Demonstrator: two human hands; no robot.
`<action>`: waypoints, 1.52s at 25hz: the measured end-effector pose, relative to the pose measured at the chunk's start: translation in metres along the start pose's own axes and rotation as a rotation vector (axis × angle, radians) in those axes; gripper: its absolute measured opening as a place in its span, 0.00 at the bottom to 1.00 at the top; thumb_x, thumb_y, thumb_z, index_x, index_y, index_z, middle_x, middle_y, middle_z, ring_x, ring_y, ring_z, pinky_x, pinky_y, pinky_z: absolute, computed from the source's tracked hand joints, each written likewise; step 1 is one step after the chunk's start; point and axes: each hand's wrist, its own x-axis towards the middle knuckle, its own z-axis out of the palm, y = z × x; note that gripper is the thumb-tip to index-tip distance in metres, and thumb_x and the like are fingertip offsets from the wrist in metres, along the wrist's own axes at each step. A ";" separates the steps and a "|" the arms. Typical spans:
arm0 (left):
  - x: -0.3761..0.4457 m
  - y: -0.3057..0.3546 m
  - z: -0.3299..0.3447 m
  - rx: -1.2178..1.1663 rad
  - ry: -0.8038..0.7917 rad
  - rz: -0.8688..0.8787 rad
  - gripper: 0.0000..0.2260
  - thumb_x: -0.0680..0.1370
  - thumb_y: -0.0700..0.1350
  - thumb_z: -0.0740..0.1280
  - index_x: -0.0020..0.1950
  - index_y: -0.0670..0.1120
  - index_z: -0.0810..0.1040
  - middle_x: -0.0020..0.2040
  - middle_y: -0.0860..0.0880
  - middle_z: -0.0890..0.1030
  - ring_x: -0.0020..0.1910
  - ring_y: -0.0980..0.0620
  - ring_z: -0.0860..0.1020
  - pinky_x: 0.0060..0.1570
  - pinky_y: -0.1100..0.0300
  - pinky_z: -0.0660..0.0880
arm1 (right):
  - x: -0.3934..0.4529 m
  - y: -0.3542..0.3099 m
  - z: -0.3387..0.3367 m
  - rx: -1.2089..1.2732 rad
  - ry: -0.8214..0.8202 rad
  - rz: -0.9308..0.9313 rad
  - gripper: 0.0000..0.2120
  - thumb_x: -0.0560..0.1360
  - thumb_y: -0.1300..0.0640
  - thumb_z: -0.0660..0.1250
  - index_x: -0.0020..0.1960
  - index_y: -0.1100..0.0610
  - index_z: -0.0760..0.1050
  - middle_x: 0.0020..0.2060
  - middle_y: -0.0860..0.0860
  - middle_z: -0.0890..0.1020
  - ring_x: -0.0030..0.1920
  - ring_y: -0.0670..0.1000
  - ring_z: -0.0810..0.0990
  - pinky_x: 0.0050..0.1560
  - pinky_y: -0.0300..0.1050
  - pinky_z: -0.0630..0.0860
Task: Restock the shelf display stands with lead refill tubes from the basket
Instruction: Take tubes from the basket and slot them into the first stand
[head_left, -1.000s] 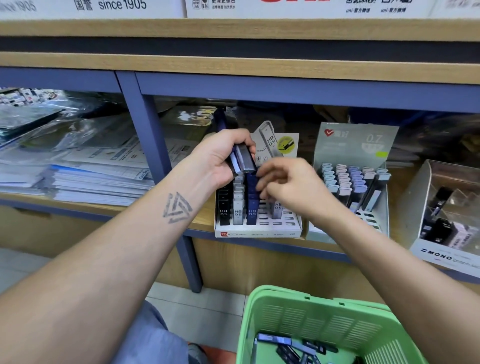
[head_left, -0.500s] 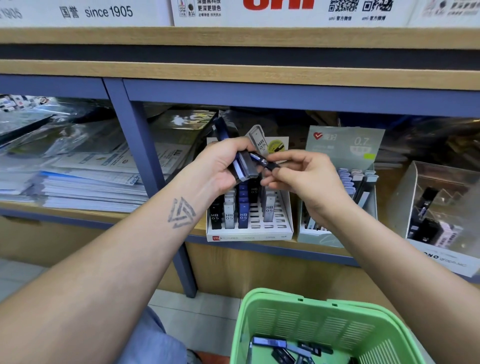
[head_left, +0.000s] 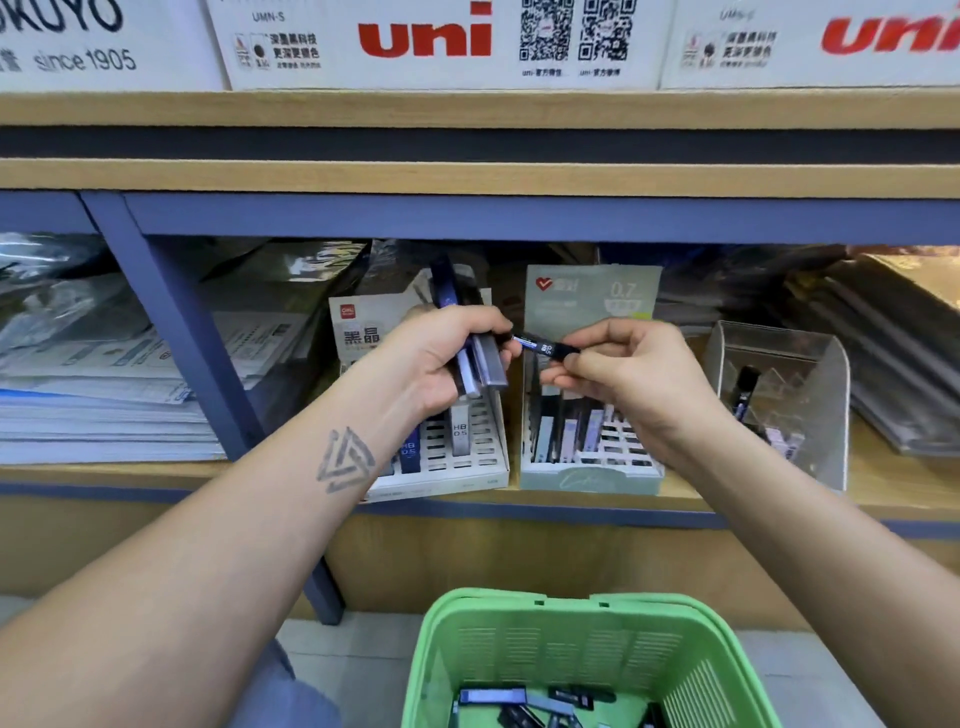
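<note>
My left hand (head_left: 441, 358) grips a bundle of lead refill tubes (head_left: 480, 364), held upright in front of the white display stand (head_left: 470, 462). My right hand (head_left: 628, 369) pinches one black tube (head_left: 545, 347), lying level between both hands, above the green-grey stand (head_left: 592, 478) marked 0.7. The green basket (head_left: 587, 660) sits at six o'clock, with more tubes inside. The black tube's label seems to read 0.5, so dropping it into the stand at three o'clock would likely misfile it. The bundle could also slip from my left hand, since several smooth tubes share one grip.
</note>
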 end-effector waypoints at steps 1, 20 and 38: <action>0.000 -0.003 0.007 -0.001 -0.006 -0.006 0.02 0.76 0.32 0.68 0.45 0.37 0.76 0.33 0.40 0.81 0.32 0.49 0.81 0.34 0.61 0.80 | -0.002 0.000 -0.008 0.026 0.006 -0.002 0.07 0.76 0.73 0.68 0.53 0.66 0.78 0.41 0.64 0.86 0.47 0.60 0.87 0.51 0.47 0.84; 0.015 -0.079 0.163 -0.007 -0.259 -0.239 0.09 0.74 0.44 0.76 0.41 0.44 0.77 0.33 0.46 0.77 0.29 0.52 0.76 0.27 0.61 0.75 | -0.021 -0.015 -0.208 -0.824 0.410 -0.249 0.11 0.74 0.63 0.75 0.55 0.56 0.81 0.45 0.48 0.83 0.46 0.49 0.83 0.51 0.44 0.80; 0.026 -0.085 0.159 0.027 -0.269 -0.273 0.07 0.75 0.41 0.74 0.42 0.41 0.78 0.32 0.45 0.79 0.30 0.51 0.78 0.28 0.60 0.77 | 0.000 0.030 -0.191 -1.063 0.379 -0.226 0.10 0.76 0.65 0.72 0.57 0.58 0.82 0.46 0.54 0.85 0.48 0.53 0.82 0.53 0.50 0.81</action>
